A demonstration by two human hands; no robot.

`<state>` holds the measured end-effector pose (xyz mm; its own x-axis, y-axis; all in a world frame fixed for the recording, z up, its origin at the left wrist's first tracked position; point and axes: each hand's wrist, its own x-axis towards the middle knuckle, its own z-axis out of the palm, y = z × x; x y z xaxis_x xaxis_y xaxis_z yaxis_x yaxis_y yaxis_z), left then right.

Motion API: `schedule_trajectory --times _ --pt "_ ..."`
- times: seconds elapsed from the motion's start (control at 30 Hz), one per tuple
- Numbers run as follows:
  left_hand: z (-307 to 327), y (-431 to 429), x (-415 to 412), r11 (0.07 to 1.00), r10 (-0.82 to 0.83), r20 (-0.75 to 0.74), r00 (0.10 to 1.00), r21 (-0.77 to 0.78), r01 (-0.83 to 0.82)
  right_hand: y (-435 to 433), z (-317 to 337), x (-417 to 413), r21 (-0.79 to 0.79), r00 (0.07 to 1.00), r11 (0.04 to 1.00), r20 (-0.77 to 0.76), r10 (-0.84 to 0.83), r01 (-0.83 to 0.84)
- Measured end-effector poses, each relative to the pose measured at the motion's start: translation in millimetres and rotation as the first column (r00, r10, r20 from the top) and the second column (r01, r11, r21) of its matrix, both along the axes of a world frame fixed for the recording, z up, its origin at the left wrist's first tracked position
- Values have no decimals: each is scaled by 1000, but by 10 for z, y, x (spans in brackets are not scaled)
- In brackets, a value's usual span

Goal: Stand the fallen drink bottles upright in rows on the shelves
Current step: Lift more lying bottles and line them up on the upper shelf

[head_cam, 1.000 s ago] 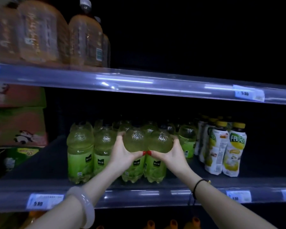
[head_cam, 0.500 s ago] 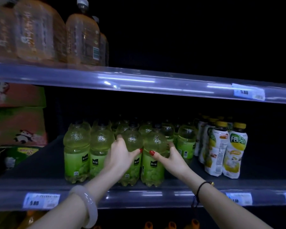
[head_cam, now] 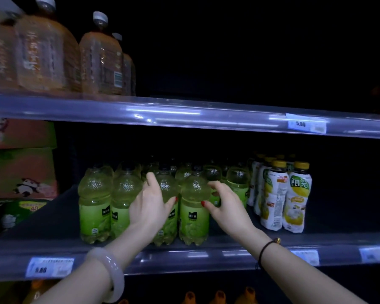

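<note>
Green drink bottles with dark caps stand upright in rows on the middle shelf (head_cam: 184,257). My left hand (head_cam: 150,207) grips the third front-row bottle (head_cam: 166,187), with the thumb across its front and the fingers reaching round its left side. My right hand (head_cam: 226,207) holds the fourth front-row bottle (head_cam: 194,216), its thumb on the bottle's right edge and its fingers curled behind. Both bottles stand on the shelf beside two more front bottles (head_cam: 94,205). None of the visible bottles lies on its side.
White bottles with yellow caps (head_cam: 296,198) stand just right of the green ones. Large amber bottles (head_cam: 101,58) fill the left of the upper shelf (head_cam: 206,115). Panda-printed cartons (head_cam: 20,172) are stacked at the far left. Orange bottle tops (head_cam: 219,296) show below.
The two held bottles have come forward and left into line with the front row. My thumbs, which touched each other before, are now apart, and both hands sit lower on the bottles.
</note>
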<state>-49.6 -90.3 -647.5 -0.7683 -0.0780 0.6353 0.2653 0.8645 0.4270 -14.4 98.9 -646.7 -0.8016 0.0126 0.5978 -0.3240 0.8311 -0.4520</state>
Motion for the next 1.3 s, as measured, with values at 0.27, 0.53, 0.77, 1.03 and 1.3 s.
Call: schedule_trajectory --times 0.27,0.53,0.77,1.03,1.3 --pt "582 102 245 934 -340 -338 878 -227 274 68 527 282 48 983 991 -127 131 -126" --pt "2007 293 316 920 -390 -550 739 -260 293 165 1794 408 27 948 991 -291 132 -130" --pt "3496 443 389 893 -448 -607 657 -260 368 211 3224 508 135 942 980 -281 182 -149" --pt "5243 410 418 849 -527 -555 643 -306 431 183 5037 570 161 953 981 -261 151 -112" --pt "6178 225 40 761 -589 -131 798 -423 492 350 6167 368 240 995 970 -99 -18 41"
